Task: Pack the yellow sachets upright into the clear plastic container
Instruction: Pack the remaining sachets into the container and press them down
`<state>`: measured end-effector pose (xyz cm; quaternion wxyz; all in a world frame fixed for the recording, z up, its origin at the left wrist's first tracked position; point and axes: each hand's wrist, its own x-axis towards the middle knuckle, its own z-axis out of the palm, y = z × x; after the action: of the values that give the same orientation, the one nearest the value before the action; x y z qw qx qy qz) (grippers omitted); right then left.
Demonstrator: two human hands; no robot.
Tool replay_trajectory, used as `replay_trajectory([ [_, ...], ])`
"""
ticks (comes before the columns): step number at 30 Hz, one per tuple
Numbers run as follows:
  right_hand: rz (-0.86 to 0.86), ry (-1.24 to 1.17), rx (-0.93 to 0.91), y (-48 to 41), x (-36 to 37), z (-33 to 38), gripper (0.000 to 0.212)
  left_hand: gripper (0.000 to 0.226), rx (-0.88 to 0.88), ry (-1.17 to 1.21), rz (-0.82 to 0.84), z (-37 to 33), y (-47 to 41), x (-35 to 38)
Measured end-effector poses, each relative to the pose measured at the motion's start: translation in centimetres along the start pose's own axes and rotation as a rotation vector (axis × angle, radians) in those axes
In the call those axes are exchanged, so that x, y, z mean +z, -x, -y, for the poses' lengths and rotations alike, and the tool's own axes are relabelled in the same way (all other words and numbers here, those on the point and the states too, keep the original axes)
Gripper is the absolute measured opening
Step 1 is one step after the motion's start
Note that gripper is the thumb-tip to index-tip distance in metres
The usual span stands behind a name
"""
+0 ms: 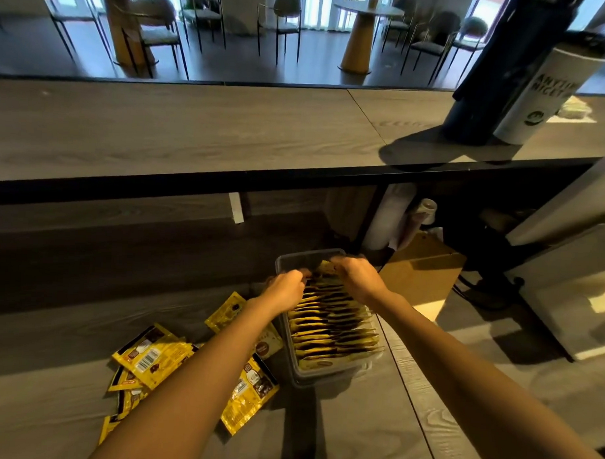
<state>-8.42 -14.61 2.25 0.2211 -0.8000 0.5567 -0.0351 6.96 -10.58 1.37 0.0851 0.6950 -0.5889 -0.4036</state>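
Observation:
A clear plastic container [327, 374] stands on the lower grey counter, filled with a row of several yellow sachets [332, 328] standing on edge. My left hand [287, 287] and my right hand [356, 277] reach over its far end, fingers curled around the tops of the farthest sachets there. Exactly which sachet each hand pinches is hidden by the fingers. Several loose yellow sachets [149, 356] lie flat on the counter left of the container, partly under my left forearm.
A raised grey bar top [181, 129] runs across above the lower counter. A dark bottle [505, 78] and a white printed cup [552, 97] stand on it at the right. A cardboard box [423, 271] sits just right of the container. Chairs and tables fill the room beyond.

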Motion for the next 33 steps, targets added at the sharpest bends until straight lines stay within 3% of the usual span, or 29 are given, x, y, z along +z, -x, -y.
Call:
replay_trajectory([
  [9, 0.241, 0.014, 0.036, -1.0, 0.7, -0.7, 0.044, 0.04, -0.104, -0.117, 0.095, -0.1, -0.6, -0.7],
  [21, 0.162, 0.069, -0.029, 1.0, 1.6, -1.2, 0.043, 0.035, -0.016, -0.1, -0.025, 1.2, 0.9, 1.3],
  [27, 0.159, 0.093, -0.089, 3.7, 2.1, -0.4, 0.031, 0.04, 0.017, -0.212, 0.018, 1.7, 2.8, 2.3],
  [33, 0.268, -0.037, -0.071, 4.4, 2.3, -0.6, 0.028, 0.046, -0.036, -0.267, 0.179, 1.2, 3.2, 2.7],
])
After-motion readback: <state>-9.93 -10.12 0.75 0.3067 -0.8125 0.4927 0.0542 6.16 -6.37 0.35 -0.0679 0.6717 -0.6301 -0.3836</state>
